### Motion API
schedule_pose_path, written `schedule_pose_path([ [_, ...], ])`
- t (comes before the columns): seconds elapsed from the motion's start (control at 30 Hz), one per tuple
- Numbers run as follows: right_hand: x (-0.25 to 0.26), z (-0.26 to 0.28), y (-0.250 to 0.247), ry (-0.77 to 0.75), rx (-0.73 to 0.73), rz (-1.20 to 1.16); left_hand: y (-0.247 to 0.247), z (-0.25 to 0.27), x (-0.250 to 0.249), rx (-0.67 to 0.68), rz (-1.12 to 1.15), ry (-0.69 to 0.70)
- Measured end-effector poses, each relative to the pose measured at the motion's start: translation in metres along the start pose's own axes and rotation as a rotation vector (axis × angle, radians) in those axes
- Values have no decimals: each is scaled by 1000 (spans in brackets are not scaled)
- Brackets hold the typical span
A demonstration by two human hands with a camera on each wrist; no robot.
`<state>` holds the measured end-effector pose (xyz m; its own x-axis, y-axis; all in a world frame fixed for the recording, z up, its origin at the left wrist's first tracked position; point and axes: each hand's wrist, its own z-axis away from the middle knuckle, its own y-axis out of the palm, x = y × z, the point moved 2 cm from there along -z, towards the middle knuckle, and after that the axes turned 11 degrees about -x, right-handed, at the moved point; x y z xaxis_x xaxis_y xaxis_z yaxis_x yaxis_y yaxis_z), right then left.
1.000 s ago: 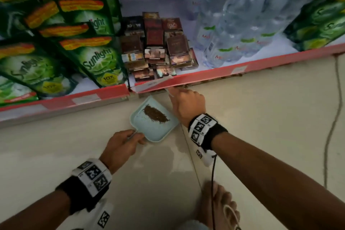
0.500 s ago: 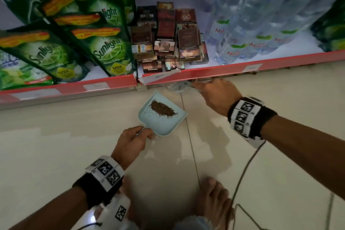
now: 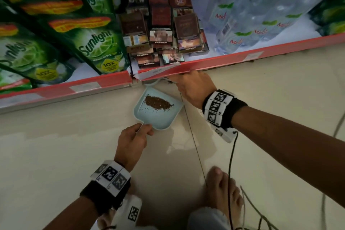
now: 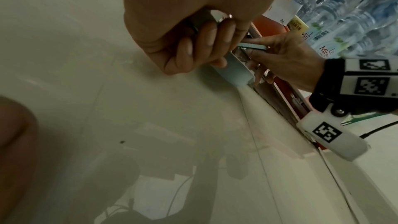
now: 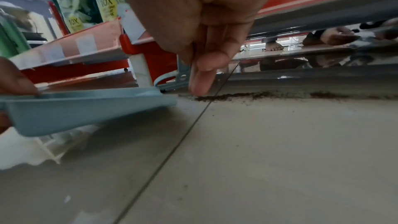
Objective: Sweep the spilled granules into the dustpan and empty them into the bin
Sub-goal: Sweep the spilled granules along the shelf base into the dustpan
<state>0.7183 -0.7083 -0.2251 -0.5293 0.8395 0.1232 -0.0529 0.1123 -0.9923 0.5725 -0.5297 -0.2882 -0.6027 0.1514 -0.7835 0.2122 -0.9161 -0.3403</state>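
Since a second ago the right hand [image 3: 194,87] has swung from the near right corner of the dustpan out to the right and forward, and it now reaches under the red shelf edge [image 3: 233,58], its fingertips hidden from the head camera. The dustpan [image 3: 158,119] itself has kept its place on the pale floor tiles [image 3: 261,99], open mouth toward the shelf, and the left hand [image 3: 132,142] still grips its handle at the near corner, fingers curled round it with the thumb on top.

In the right wrist view the right hand's fingers are curled into the palm, with the lowest one pointing down at the floor. It meets the near end of a thin dark line of granules [image 5: 269,95] that runs along the floor below the shelf, off to the right. What those fingers pinch is not clear; a pale blue brush [image 5: 172,77] shows behind them. The left wrist view shows a pale blue bar held between the right thumb and forefinger.

The dustpan's lip lies just left of that finger, its rear lifted slightly. A brown heap of swept granules [image 3: 157,103] sits in the middle of the pan.
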Motion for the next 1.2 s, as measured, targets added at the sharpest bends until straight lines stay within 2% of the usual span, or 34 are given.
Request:
schedule_pose_path([
  [0.07,-13,4,-7,-51,17,75,-1,2,1,-9,-21,24],
  [0.17,-46,22,-23,-23,63,144,-2,5,1,-6,-26,61],
  [0.23,-61,34,-37,1,33,66,1,6,2,-8,-23,75],
  [0.3,-65,40,-47,-64,-29,-1,3,10,6,-40,-4,44],
  [0.33,-64,39,-49,-115,-47,37,3,12,8,-60,13,27],
  [0.43,-49,27,-44,-208,60,182,1,19,11,-103,40,3],
  [0.57,-19,6,-26,-314,60,196,-6,30,12,-149,57,3],
  [0.73,-16,4,-8,-273,85,226,-9,39,15,-181,100,-44],
  [0.87,-59,37,-25,-221,135,313,1,45,16,-146,105,-41],
  [0.93,-85,56,-37,-150,87,288,7,45,15,-112,106,-40],
  [1.03,-105,74,-47,-61,-39,98,17,41,10,-69,105,-33],
  [1.1,-100,70,-48,-48,-141,3,23,38,6,-51,103,-20],
  [1.2,-75,53,-39,-125,-266,-47,28,33,2,-35,91,7],
])
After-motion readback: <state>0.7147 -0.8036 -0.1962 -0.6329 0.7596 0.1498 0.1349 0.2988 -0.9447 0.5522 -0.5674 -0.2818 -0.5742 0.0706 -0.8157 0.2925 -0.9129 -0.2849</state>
